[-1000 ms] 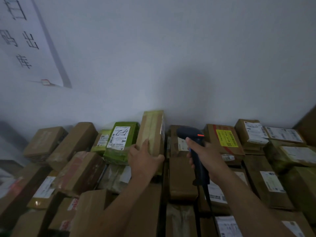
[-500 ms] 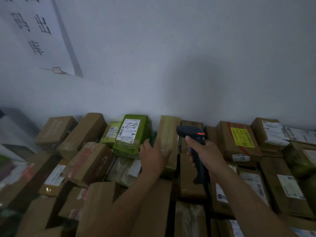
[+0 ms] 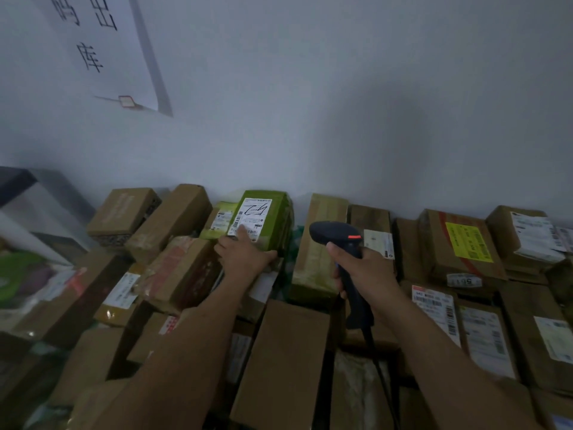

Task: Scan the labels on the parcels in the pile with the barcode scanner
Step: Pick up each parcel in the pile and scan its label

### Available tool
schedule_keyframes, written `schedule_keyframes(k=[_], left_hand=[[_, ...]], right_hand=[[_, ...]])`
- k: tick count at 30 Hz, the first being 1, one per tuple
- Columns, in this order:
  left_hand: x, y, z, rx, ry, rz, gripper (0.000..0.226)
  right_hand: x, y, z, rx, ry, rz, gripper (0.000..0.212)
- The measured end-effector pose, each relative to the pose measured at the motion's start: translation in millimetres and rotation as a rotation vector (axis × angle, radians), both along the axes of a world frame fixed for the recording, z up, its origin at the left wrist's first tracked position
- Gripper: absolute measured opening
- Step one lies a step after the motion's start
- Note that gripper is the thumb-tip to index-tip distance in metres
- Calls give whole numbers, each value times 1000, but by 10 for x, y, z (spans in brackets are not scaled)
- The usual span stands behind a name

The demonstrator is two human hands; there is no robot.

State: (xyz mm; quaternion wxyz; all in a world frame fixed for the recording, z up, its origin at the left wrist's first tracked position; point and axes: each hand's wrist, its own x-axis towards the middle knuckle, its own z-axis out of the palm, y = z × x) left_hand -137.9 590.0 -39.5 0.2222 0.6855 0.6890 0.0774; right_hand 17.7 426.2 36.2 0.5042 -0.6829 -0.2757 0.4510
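Note:
A pile of taped cardboard parcels fills the lower part of the view against a white wall. My right hand (image 3: 361,268) grips the handle of a dark barcode scanner (image 3: 336,235), whose head with an orange mark points left and away. My left hand (image 3: 245,252) lies on the near end of a green parcel (image 3: 273,218), thumb along its right side and fingers reaching onto its white label (image 3: 252,217). To the right of the green parcel lies a tall brown parcel (image 3: 319,249).
A parcel with a yellow label (image 3: 468,242) sits to the right, and more labelled boxes (image 3: 434,305) lie near my right forearm. A white paper sign (image 3: 102,48) hangs on the wall at upper left. A grey cabinet (image 3: 34,200) stands at the far left.
My left hand let go of the tall brown parcel, which now lies flat, and moved left onto the green parcel. The scanner stayed in my right hand. The view shifted left.

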Motion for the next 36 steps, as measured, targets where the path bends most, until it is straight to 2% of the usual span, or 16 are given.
schedule_keyframes(k=[5, 11, 15, 16, 22, 25, 29, 33, 36], left_hand=[[-193, -282, 240, 66, -124, 59, 106], [-468, -988, 857, 191, -322, 38, 108], [-685, -1606, 1274, 234, -487, 18, 109], [-751, -1763, 1361, 236, -513, 1, 108], [-1177, -2347, 1715, 151, -827, -108, 110], [-1468, -2420, 1800, 140, -902, -116, 99], [-1960, -2354, 1809, -83, -1116, -220, 55], [-2409, -2182, 1789, -357, -1352, -287, 66], [-2684, -1997, 1807, -560, -1455, -253, 47]], right_hand=[[-93, -148, 228, 20, -1, 35, 35], [-316, -557, 663, 97, 90, 14, 39], [-596, -883, 931, 129, 169, 14, 69], [-688, -966, 994, 143, 193, 21, 71], [-1278, -1403, 1202, 269, 291, -76, 64], [-1567, -1555, 1239, 318, 306, -193, 62], [-1974, -1665, 1241, 364, 327, -263, 90], [-2414, -1677, 1298, 381, 355, -268, 65], [-2682, -1643, 1342, 391, 322, -276, 54]])
